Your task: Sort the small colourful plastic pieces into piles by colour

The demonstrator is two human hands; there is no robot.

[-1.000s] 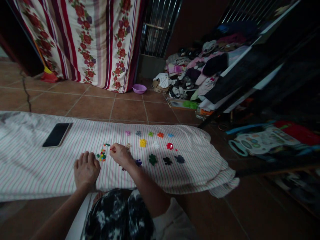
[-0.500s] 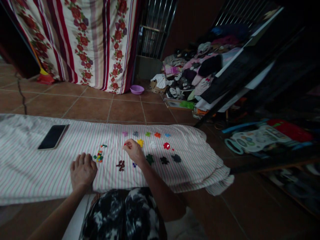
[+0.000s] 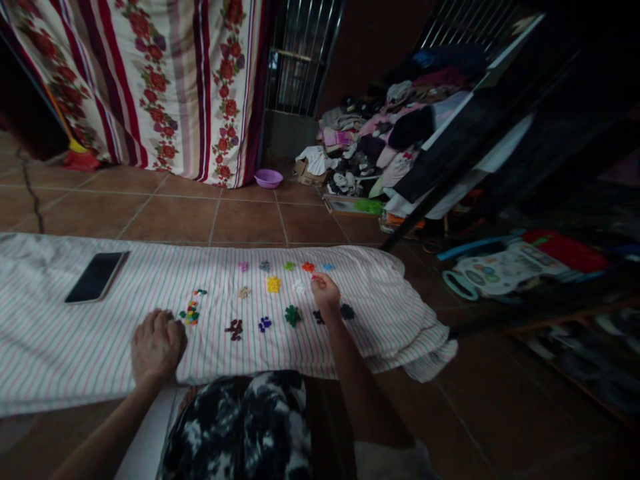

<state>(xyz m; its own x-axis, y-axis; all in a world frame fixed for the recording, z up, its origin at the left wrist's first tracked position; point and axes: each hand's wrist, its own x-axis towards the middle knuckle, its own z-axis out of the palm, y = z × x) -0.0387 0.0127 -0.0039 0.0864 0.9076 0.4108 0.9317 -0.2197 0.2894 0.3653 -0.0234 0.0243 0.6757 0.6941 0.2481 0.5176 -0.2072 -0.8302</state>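
Note:
My right hand [image 3: 327, 295] is closed in a pinch on a small red piece [image 3: 315, 276], above the cloth beside the white pile [image 3: 299, 287]. It hides the red pile and part of the black pile [image 3: 319, 317]. My left hand [image 3: 157, 343] rests palm down on the striped cloth [image 3: 110, 353], fingers lying on it, holding nothing. Just past its fingertips is a mixed-colour pile [image 3: 190, 315] of small pieces. Sorted piles lie between the hands: yellow [image 3: 273, 284], beige [image 3: 244, 292], brown [image 3: 235, 329], dark blue [image 3: 265, 324] and dark green [image 3: 293, 316].
A phone [image 3: 97, 277] lies on the cloth at the left. Along the far side are pink [image 3: 243, 267], grey [image 3: 265, 265], light green [image 3: 289, 265], orange [image 3: 307, 267] and light blue [image 3: 327, 267] piles. Beyond, a purple basin [image 3: 269, 178] stands on the tiled floor.
My right hand has moved right with the red piece, from beside the yellow pile to beyond the white one, uncovering the beige pile. My left hand stays on the cloth.

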